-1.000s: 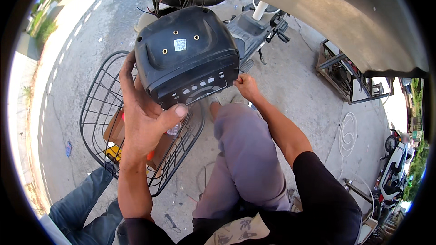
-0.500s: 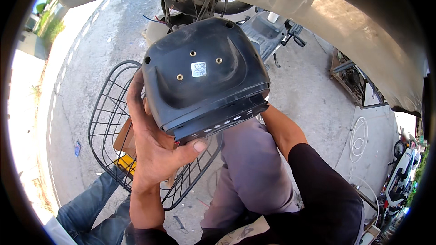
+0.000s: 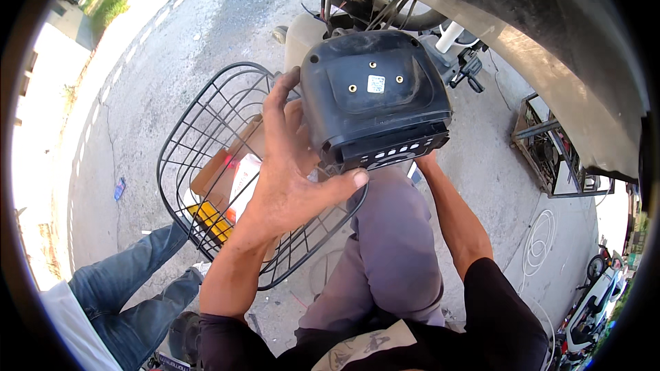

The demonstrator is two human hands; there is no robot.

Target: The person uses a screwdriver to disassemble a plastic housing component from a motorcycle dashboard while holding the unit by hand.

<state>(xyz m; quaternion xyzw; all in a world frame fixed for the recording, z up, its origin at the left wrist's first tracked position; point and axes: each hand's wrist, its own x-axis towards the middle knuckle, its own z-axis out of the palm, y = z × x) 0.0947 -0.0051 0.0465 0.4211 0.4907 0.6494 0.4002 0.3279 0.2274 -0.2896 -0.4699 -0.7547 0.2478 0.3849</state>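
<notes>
A black plastic vehicle housing [image 3: 357,110] is held up in front of me, tilted. It has a small white label, several brass-lined holes and a dark strip with white marks along its near edge. My left hand [image 3: 292,178] grips its left side, fingers up along the wall and thumb at the lower near corner. My right hand [image 3: 427,160] reaches beneath its right near corner, and its fingers are hidden behind the housing. Just left of and below my left hand is a black wire basket [image 3: 180,143] holding a brown cardboard box [image 3: 208,173] and a yellow item [image 3: 212,221].
Behind the housing, cables [image 3: 392,10] hang from a vehicle's front, beside a grey part with a white tube [image 3: 449,36]. A large curved panel [image 3: 529,34] crosses the upper right. A metal-framed crate [image 3: 550,144] and a coiled white hose [image 3: 538,244] lie right. Another person's jeans [image 3: 130,268] show lower left.
The view has shifted, so the housing appears further right and smaller. More of the basket and its contents shows. My left hand stays at the housing's left side, its thumb still at the near edge.
</notes>
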